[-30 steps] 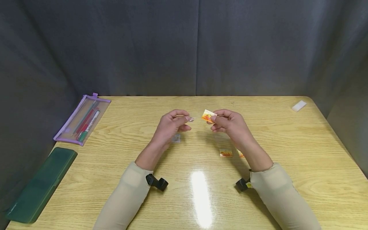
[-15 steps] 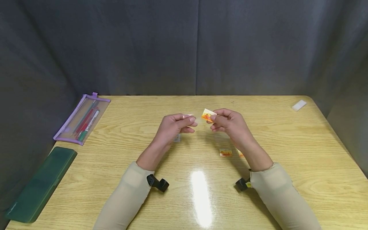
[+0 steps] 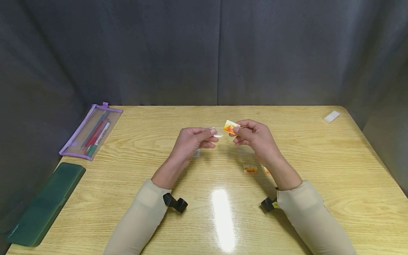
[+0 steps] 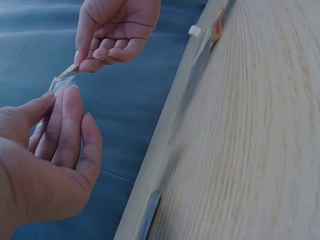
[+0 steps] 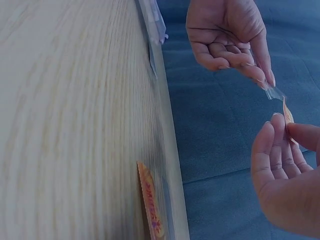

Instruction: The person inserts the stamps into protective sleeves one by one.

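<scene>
My left hand (image 3: pixel 195 140) pinches a small clear plastic bag or sleeve (image 3: pixel 219 134) between thumb and fingers, its loose edge pointing right. In my right hand (image 3: pixel 256 138), thumb and fingers grip a small white, yellow and orange packet (image 3: pixel 231 126) by its lower right corner. Both hands are above the table, facing each other. In the right wrist view the plastic (image 5: pixel 274 93) comes right up to the packet's (image 5: pixel 288 116) top edge; whether they touch is hard to tell. Below my right hand lie another orange packet (image 3: pixel 250 169) and one partly hidden by the wrist.
A small pale flat piece (image 3: pixel 196 153) lies behind my left wrist. To the left are a purple-edged mesh pouch (image 3: pixel 90 132) with pens and a dark green case (image 3: pixel 46 205). A white block (image 3: pixel 332 117) sits at the far right of the wooden table (image 3: pixel 334 177).
My left hand has moved slightly right, toward the packet. The clear plastic, bunched at its fingertips before, now sticks out toward the right hand. My right hand has stayed almost still.
</scene>
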Demonstrator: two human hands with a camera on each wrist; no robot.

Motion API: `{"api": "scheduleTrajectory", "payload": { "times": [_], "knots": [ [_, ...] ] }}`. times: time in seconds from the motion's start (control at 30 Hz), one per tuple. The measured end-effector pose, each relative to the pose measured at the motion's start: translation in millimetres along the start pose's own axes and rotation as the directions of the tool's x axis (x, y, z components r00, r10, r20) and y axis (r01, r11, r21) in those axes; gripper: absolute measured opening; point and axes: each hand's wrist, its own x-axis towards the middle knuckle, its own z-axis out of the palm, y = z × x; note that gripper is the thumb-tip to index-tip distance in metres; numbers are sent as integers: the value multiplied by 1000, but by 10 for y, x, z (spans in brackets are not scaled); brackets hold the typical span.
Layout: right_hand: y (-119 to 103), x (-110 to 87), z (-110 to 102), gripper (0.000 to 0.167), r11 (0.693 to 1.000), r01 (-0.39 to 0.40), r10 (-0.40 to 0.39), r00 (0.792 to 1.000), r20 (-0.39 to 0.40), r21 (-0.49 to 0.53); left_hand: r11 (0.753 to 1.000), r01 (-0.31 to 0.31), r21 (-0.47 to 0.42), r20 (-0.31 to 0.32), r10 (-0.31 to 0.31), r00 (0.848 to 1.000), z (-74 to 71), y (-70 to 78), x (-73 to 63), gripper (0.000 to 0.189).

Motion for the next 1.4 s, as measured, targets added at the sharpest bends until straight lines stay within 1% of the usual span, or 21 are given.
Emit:
{"api": "scheduleTrajectory", "payload": {
  "times": [0.07, 0.23, 0.4, 0.57, 0.8, 1.03, 1.4],
  "knots": [
    [0, -2, 4, 23, 1000, 7, -7, 1000, -1, -11, 1000, 7, -10, 0, -7, 1000, -3, -6, 2, 27],
    [5, 1, 3, 25, 999, 8, -9, 1000, -15, -39, 1000, 7, 2, -17, -7, 1000, -14, -10, 4, 30],
    [11, 0, 4, 26, 999, 10, -11, 1000, -26, -42, 1000, 9, 11, -24, -9, 1000, -20, -3, 2, 34],
    [13, -6, 23, 24, 998, 25, -26, 999, -22, -62, 1000, 12, -3, -28, -12, 1000, -25, -1, -2, 33],
    [17, -9, 34, 24, 994, 20, -22, 1000, -19, -111, 1000, -1, -11, -35, 1, 999, -26, 1, -6, 30],
    [11, -15, 40, 24, 995, 34, -36, 999, -20, -95, 1000, -9, 2, -44, 9, 999, -25, -2, 1, 29],
    [13, -9, 36, 26, 989, 6, -2, 1000, 28, -148, 1000, -16, 5, -43, 16, 999, -23, 2, -3, 30]
  ]
}}
